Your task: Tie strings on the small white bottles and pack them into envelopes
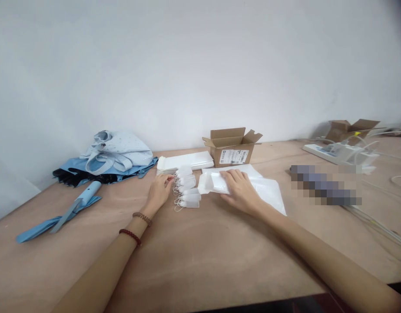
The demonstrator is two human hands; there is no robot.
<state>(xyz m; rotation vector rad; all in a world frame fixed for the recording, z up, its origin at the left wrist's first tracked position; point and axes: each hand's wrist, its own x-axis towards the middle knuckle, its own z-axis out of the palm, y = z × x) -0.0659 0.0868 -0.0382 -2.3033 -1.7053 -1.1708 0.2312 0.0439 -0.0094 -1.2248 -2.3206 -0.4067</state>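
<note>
A row of several folded white face masks (pixel 187 189) lies on the wooden table (pixel 193 256). My left hand (pixel 159 191), with two bead bracelets at the wrist, rests at the row's left side; its fingertips are curled against the far masks, and I cannot tell if they grip one. My right hand (pixel 240 188) lies flat, fingers stretched, on a white mask or packet (pixel 213 182) that sits on a stack of clear plastic bags (pixel 268 191).
A small open cardboard box (pixel 232 148) stands behind the masks beside a flat stack of white packets (pixel 183 161). A light-blue bag on a folded umbrella (pixel 112 158) and an umbrella sleeve (pixel 60 215) lie left. Another open box (pixel 352 128), a power strip (pixel 337 153) and cables lie right.
</note>
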